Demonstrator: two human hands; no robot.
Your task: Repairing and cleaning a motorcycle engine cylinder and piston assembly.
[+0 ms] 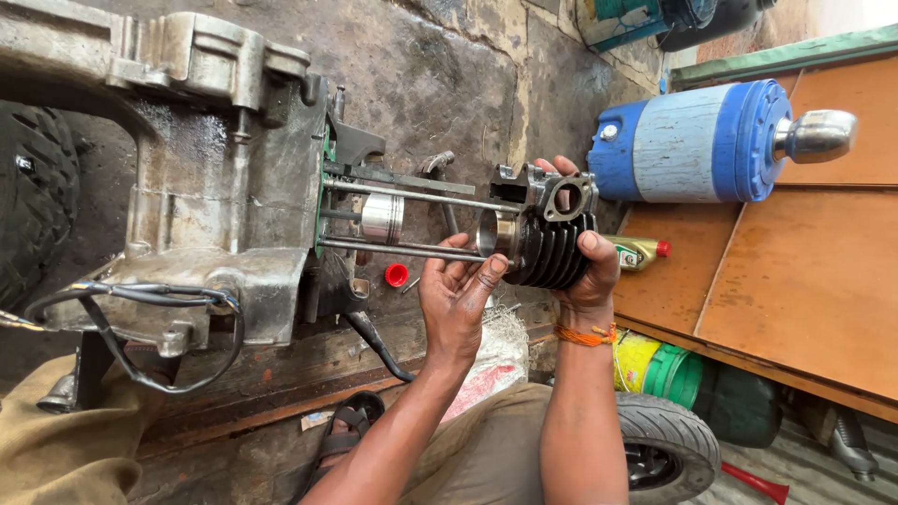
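from the head view, your right hand (587,271) wraps the finned cylinder (552,238) from its outer end, thumb over the top near the port opening and fingers (591,245) curled across the black fins, so that hand is closed around the cylinder and carrying it. your left hand (456,297) comes up from below, its fingers (486,276) half curled and pressed against the open mouth of the cylinder, steadying the shiny sleeve there rather than gripping anything of its own.

the cylinder hangs in the air on the long studs (412,196), which run level from the engine case (224,215) on your left out toward your right. its bore lies along that same line, open end facing left, toward the piston (382,217). the piston sits between the studs, near the case and clear of the cylinder's mouth, with a gap of bare stud between them. so the piston lies to the left of both hands, and your left hand is the nearer one to it.

below, a small red cap (397,275) lies on the floor under the studs. off to the right a blue drum (697,142) lies on its side on the orange boards (795,281), with a small oil bottle (638,252) just behind your right hand.
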